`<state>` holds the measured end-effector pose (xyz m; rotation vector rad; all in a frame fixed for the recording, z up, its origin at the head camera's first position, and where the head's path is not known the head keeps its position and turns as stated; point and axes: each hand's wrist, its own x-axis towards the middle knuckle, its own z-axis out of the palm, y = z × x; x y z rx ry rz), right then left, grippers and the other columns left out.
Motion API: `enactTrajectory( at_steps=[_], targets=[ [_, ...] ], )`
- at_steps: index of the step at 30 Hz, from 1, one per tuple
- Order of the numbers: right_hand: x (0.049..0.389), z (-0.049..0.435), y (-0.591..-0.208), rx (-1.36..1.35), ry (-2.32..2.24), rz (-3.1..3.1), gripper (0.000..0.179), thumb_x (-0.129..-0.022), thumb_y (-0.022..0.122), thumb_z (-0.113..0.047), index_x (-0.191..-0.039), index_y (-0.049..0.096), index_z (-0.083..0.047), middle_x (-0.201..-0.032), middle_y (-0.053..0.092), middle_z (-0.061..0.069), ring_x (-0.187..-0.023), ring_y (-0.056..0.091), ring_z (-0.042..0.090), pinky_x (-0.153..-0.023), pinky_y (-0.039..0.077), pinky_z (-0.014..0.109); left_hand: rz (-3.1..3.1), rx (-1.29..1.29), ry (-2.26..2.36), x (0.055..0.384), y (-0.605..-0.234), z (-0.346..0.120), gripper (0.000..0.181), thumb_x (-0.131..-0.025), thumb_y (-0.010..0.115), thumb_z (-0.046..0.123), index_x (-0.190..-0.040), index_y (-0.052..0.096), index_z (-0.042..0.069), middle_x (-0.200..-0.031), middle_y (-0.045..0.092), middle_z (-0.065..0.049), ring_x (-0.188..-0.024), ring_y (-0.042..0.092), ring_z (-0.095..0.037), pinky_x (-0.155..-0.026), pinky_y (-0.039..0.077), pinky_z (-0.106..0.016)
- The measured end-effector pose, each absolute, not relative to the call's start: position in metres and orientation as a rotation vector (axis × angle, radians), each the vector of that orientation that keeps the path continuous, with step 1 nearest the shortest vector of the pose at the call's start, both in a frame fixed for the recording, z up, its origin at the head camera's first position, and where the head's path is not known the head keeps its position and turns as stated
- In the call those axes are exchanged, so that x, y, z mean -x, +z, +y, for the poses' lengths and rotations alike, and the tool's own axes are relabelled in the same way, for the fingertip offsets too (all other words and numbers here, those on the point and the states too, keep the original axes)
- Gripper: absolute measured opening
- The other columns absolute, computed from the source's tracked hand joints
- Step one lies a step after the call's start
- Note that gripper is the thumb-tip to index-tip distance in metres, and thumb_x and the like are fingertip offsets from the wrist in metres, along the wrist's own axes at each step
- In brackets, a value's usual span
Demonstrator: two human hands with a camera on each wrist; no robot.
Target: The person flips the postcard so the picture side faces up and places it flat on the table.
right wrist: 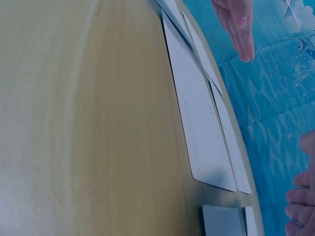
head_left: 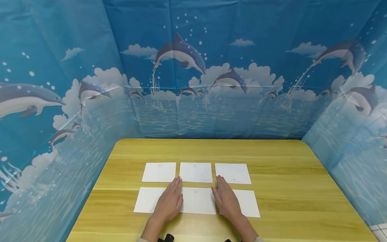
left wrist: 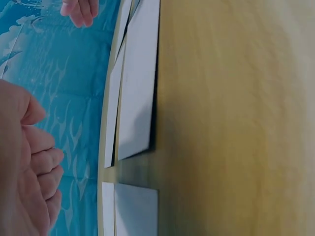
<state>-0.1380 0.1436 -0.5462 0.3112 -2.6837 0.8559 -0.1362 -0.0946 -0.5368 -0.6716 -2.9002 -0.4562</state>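
Note:
White rectangular cards lie flat in two rows. The back row has a left card, a middle card and a right card. In front lie another left card, middle card and right card, partly covered by the hands in the head view. My left hand hovers over the gap between the front left and middle cards, holding nothing. Over the front right card is my right hand, also without anything in it, fingers pointing forward. Small faint marks show on several cards.
The cards rest on a yellow wood-grain table with rounded far corners. A blue curtain printed with dolphins and clouds hangs behind it and along both sides. Dark straps show near both wrists at the bottom of the head view.

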Motion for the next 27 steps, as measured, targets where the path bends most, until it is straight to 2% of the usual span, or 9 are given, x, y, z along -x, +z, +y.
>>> enactTrajectory(
  at_steps=[9, 15, 27],
  targets=[
    [0.132, 0.128, -0.553, -0.203, 1.044, -2.681, 0.051, -0.097, 0.042, -0.035, -0.129, 0.048, 0.005, -0.132, 0.047, 0.019, -0.124, 0.039, 0.033, -0.100, 0.031, 0.047, -2.874, 0.644, -0.513, 0.126, -0.546, -0.102, 0.048, -0.095, 0.041, 0.019, -0.135, 0.038, -0.007, -0.141, 0.036, -0.017, -0.131, 0.029, -0.026, -0.106, 0.023, -0.039],
    [0.126, 0.118, -0.555, -0.230, 1.068, -2.622, 0.044, -0.096, 0.046, -0.031, -0.126, 0.052, 0.002, -0.128, 0.051, 0.017, -0.120, 0.045, 0.032, -0.098, 0.034, 0.046, -2.827, 0.634, -0.552, 0.122, -0.550, -0.105, 0.046, -0.095, 0.043, 0.018, -0.134, 0.042, -0.006, -0.140, 0.039, -0.015, -0.129, 0.033, -0.025, -0.105, 0.024, -0.040],
    [0.119, 0.097, -0.553, -0.168, 1.234, -2.512, 0.041, -0.095, 0.051, -0.028, -0.125, 0.052, 0.000, -0.125, 0.053, 0.014, -0.118, 0.046, 0.031, -0.096, 0.036, 0.047, -2.597, 0.600, -0.682, 0.113, -0.555, -0.116, 0.041, -0.091, 0.049, 0.010, -0.128, 0.048, -0.008, -0.133, 0.047, -0.016, -0.122, 0.043, -0.026, -0.098, 0.035, -0.042]
  ],
)
